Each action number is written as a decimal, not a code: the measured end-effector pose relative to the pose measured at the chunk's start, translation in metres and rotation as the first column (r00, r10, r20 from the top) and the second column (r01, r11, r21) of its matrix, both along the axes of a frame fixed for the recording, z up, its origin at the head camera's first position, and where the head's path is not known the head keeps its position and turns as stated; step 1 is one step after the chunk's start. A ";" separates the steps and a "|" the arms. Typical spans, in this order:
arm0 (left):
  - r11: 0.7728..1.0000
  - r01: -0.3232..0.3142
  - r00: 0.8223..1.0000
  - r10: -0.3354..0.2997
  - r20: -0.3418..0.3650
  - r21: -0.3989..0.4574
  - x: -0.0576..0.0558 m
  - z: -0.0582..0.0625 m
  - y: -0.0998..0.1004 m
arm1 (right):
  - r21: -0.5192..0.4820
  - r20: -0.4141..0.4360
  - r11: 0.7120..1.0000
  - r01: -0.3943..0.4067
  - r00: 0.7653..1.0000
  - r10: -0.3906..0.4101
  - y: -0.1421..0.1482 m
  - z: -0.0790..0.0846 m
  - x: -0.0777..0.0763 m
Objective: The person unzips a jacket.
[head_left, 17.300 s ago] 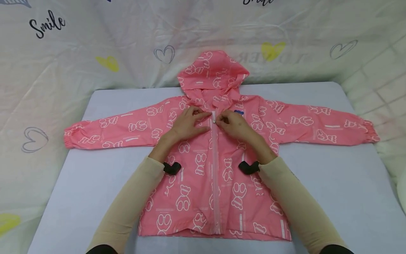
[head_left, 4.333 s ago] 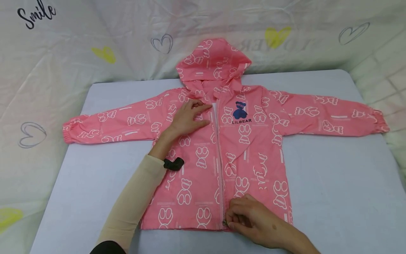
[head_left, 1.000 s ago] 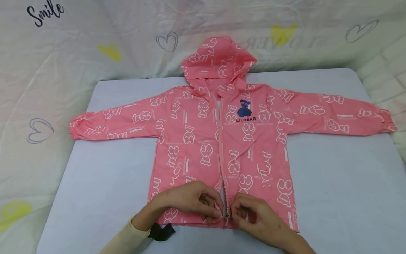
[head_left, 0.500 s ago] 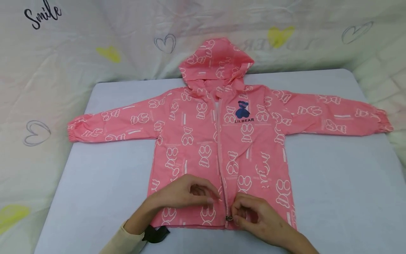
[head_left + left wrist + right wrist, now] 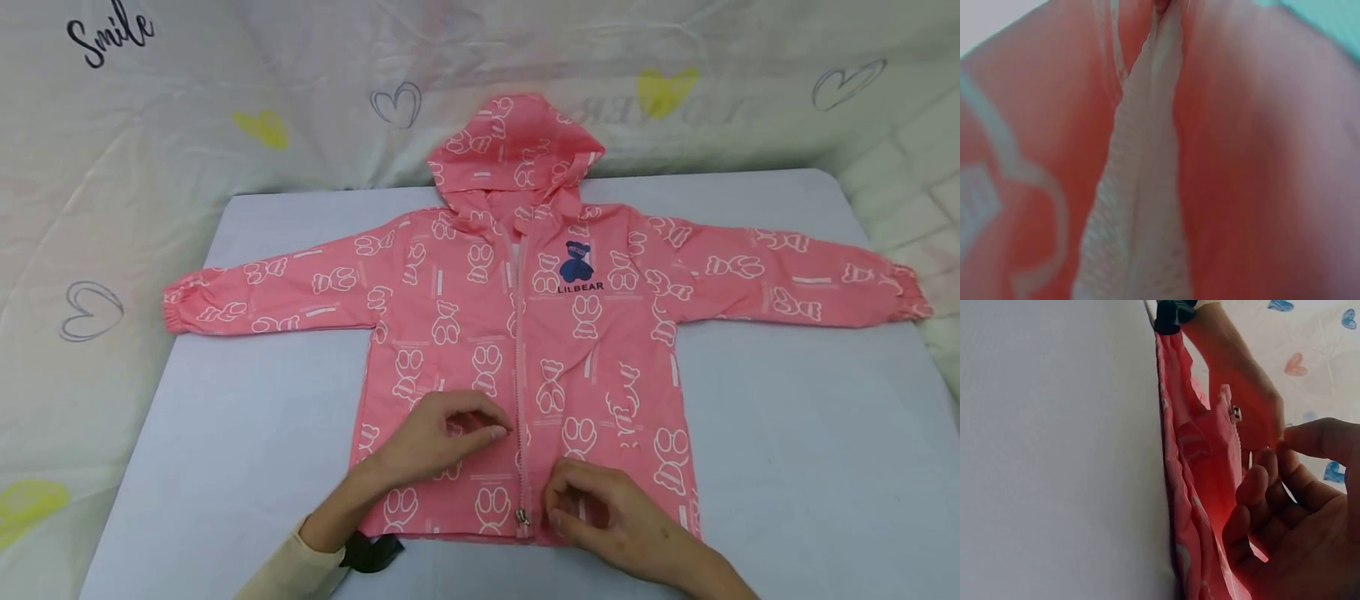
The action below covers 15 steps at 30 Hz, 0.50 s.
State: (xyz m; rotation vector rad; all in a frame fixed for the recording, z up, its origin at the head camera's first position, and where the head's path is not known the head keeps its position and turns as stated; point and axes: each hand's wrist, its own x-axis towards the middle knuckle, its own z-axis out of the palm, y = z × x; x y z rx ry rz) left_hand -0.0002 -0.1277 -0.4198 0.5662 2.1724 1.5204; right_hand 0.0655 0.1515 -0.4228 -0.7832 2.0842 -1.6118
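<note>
A pink hooded jacket (image 5: 600,358) with white bear outlines lies front up on the table. Its zipper slider (image 5: 522,517) sits near the hem, with the zipper tape (image 5: 519,367) running up to the collar. Over the lower front, left of the zipper, my left hand (image 5: 442,437) has its thumb and index tips close together beside the tape. My right hand (image 5: 618,517) is right of the slider near the hem, fingers loosely curled and apart from it. The right wrist view shows the slider (image 5: 1236,414) on a raised front edge. Blurred tape (image 5: 1141,187) fills the left wrist view.
The white table (image 5: 795,433) extends around the jacket. A pale cloth backdrop (image 5: 300,67) with hearts and lettering hangs behind it. The jacket's sleeves (image 5: 270,300) spread out to both sides, and the hood (image 5: 517,146) reaches the table's far edge.
My left hand has left the bottom of the left front edge and moved up along the zipper. The slider has shifted slightly left, away from my right fingers, which have barely moved.
</note>
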 end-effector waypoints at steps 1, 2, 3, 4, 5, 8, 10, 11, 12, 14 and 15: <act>0.999 -0.033 0.999 0.033 -0.031 0.002 -0.001 0.000 0.000 | 0.004 -0.005 1.000 0.000 1.000 0.000 0.000 0.000 -0.002; 0.998 -0.062 0.996 0.063 -0.064 0.007 -0.002 0.000 -0.001 | 0.008 -0.023 1.000 0.004 1.000 -0.004 0.001 0.000 -0.003; 0.996 -0.087 0.991 0.088 -0.100 0.007 -0.004 0.000 -0.002 | 0.021 -0.038 1.000 0.013 0.999 -0.012 0.002 0.001 -0.005; 0.994 -0.108 0.985 0.106 -0.137 -0.002 -0.005 0.000 -0.003 | 0.041 -0.048 0.999 0.028 0.999 -0.026 0.003 0.002 -0.007; 0.992 -0.124 0.977 0.119 -0.180 -0.020 -0.007 0.000 -0.004 | 0.062 -0.057 0.997 0.047 0.997 -0.043 0.004 0.004 -0.010; 0.983 -0.160 0.945 0.124 -0.302 -0.096 -0.012 0.003 -0.007 | 0.144 -0.124 0.983 0.118 0.987 -0.100 0.008 0.009 -0.020; 0.972 -0.180 0.921 0.112 -0.374 -0.152 -0.017 0.004 -0.010 | 0.228 -0.148 0.957 0.179 0.978 -0.147 0.011 0.014 -0.028; 0.966 -0.191 0.907 0.107 -0.406 -0.172 -0.019 0.004 -0.011 | 0.273 -0.155 0.940 0.206 0.973 -0.168 0.013 0.016 -0.032; 0.962 -0.201 0.895 0.104 -0.433 -0.185 -0.021 0.005 -0.012 | 0.315 -0.166 0.920 0.231 0.968 -0.186 0.015 0.018 -0.036; 0.951 -0.224 0.873 0.100 -0.478 -0.211 -0.025 0.005 -0.014 | 0.382 -0.185 0.882 0.275 0.958 -0.218 0.019 0.022 -0.044; 0.944 -0.238 0.861 0.095 -0.500 -0.229 -0.027 0.006 -0.015 | 0.404 -0.199 0.866 0.294 0.953 -0.231 0.021 0.024 -0.049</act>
